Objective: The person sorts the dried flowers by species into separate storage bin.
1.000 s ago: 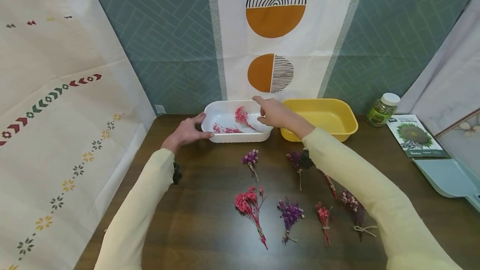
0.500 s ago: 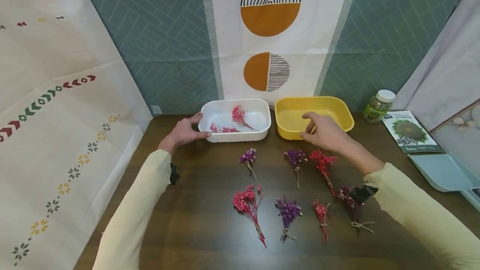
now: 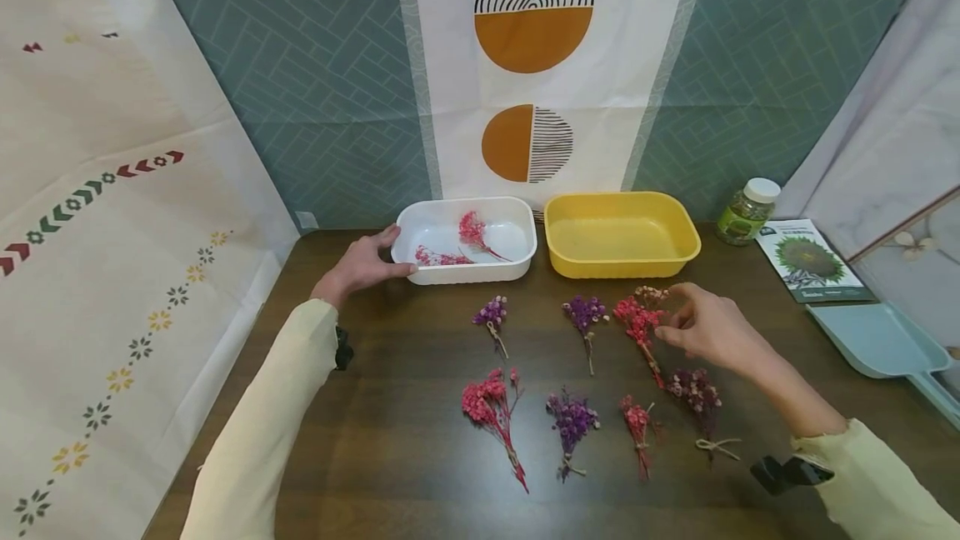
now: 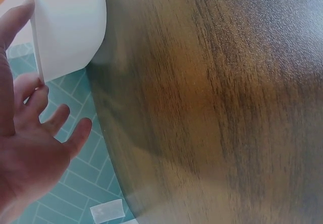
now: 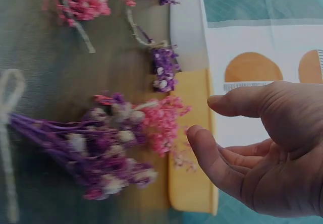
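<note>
In the head view my left hand (image 3: 360,265) rests against the left end of a white plastic basin (image 3: 468,275). Its thumb and fingertips touch the rim, and its outer fingers are spread in the left wrist view. Inside the basin lie two pinkish-red dried flower sprigs (image 3: 472,230). My right hand (image 3: 716,327) hovers just right of a red dried flower bunch (image 3: 637,319), thumb and index finger apart with nothing between them. Close below that hand is a purple-and-white dried bunch (image 3: 695,394) tied with twine. Whether the right fingertips touch any flower, I cannot tell.
Beside the white basin stands a yellow basin (image 3: 622,269). More purple bunches (image 3: 572,419) and red bunches (image 3: 491,407) lie across the dark wooden table (image 3: 390,440). To the right are a lidded jar (image 3: 746,213), a sunflower booklet (image 3: 813,261) and a pale blue dustpan (image 3: 877,340).
My right hand has moved from over the white basin, past the yellow basin's front, down and right to the red bunch. My left hand has stayed at the white basin.
</note>
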The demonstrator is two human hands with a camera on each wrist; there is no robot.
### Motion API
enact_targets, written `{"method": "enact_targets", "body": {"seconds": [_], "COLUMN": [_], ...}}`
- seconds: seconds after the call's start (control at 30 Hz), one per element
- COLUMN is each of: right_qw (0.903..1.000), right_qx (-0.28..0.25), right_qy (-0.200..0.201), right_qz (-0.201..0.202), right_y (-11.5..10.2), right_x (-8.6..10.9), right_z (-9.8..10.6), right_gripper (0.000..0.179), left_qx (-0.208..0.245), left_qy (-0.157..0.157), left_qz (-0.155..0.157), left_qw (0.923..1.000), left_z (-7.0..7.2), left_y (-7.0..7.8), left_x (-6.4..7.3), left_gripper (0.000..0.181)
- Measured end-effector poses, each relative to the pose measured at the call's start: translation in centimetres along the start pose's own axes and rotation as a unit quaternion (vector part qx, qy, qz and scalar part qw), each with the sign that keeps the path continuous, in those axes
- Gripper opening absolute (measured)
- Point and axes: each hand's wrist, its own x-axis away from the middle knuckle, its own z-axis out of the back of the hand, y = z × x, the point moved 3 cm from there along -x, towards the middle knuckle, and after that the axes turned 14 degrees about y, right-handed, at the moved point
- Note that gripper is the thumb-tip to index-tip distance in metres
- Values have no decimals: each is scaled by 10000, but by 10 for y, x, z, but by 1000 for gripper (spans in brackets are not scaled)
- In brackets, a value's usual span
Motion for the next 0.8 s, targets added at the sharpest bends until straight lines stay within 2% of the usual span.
{"method": "enact_targets", "body": {"seconds": [0.27, 0.57, 0.8], "right_qw": [9999, 9993, 9990], "right_qx": [126, 121, 28], "right_qy": [21, 109, 87], "right_qz": [-70, -340, -446], "right_y": [15, 17, 16], "right_x": [7, 4, 2], "right_z": [-15, -30, -39], "right_gripper": [75, 85, 87], "left_qx": [11, 13, -27], "left_qy": [11, 22, 21], "left_qz": [2, 0, -11], "left_qw": [10000, 10000, 10000], "left_z": [1, 0, 1], "left_y": [2, 2, 1], "left_x": [4, 4, 3], "left_gripper": [102, 103, 102]}}
